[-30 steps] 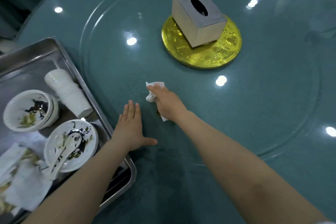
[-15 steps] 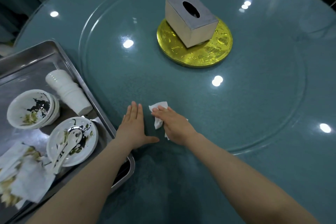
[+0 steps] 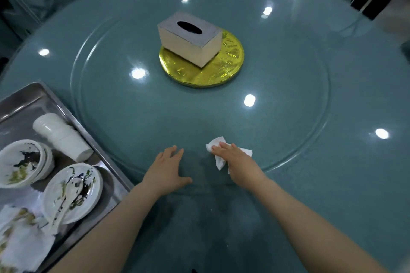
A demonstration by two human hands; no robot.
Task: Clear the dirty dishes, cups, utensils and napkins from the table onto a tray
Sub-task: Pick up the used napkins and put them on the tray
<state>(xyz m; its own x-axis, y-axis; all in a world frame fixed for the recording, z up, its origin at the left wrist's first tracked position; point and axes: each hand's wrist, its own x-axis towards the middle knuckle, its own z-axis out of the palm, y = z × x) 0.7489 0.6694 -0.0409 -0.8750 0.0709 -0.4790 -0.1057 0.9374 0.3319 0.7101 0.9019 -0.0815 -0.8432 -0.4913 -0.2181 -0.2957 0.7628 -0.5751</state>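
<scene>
Pressing napkin [image 3: 214, 143] onto table [image 3: 288, 184] under R hand [image 3: 237, 162], fingers straight & close together. Resting L hand [image 3: 165, 168] flat just beside, thumb spread. Advising: bunching napkin into palm before lifting, then carrying past L hand to tray [image 3: 20, 104].

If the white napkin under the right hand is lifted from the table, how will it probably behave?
The napkin looks crumpled and thin, so it will probably hang limp and feel very light. Under the right hand on the glossy table, it likely slides easily.
</scene>
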